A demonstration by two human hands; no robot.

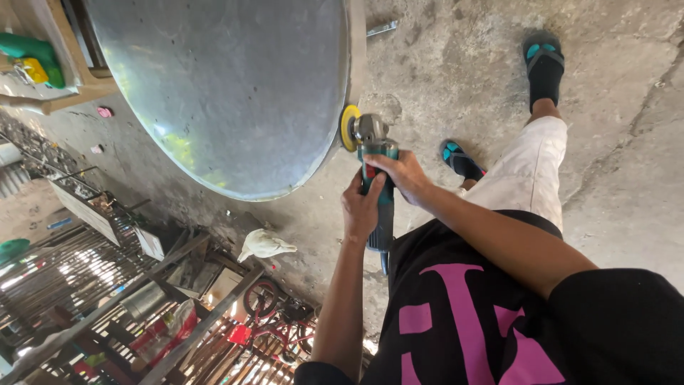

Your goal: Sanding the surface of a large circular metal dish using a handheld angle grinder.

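Note:
Both my hands grip a teal angle grinder (379, 153) with a yellow disc (348, 127) at its head. My left hand (362, 209) wraps the rear of the body. My right hand (402, 173) holds it nearer the head. The disc sits against the rim of a large round shiny metal pan (228, 93), at the pan's right edge. The pan's surface reflects light and fills the upper middle of the view.
My legs in white shorts (524, 175) and black sandals (543, 60) stand on rough concrete floor (627, 142). A white bird (263, 244) stands on the concrete. Metal grating, a small red bicycle (274, 321) and clutter lie at lower left. A wooden bench (64, 78) is at upper left.

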